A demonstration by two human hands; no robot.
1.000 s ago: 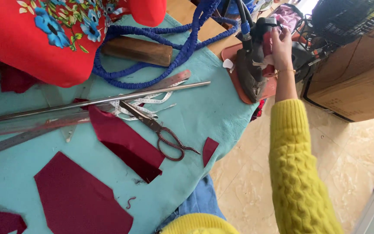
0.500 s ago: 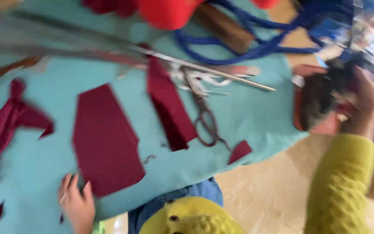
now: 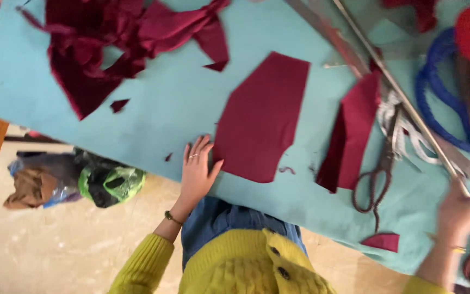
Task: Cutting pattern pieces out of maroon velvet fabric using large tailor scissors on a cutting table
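Maroon cloth, cut to a long panel (image 3: pixel 262 117), lay flat on the turquoise tabletop (image 3: pixel 159 103), its long axis running away from the person. The left hand (image 3: pixel 197 171) rested open, fingers spread, at the panel's near corner, just touching its edge, the nearer of the two hands. The right hand (image 3: pixel 463 209), blurred, hovered well apart beside a metal ruler (image 3: pixel 403 98) and scissors (image 3: pixel 379 174); its grip could not be told.

Maroon fabric panel (image 3: pixel 262 117) lies flat on the teal surface (image 3: pixel 164 109) (cut edges, roughly hexagonal), lower-left corner just beside the left hand (image 3: pixel 197 171).
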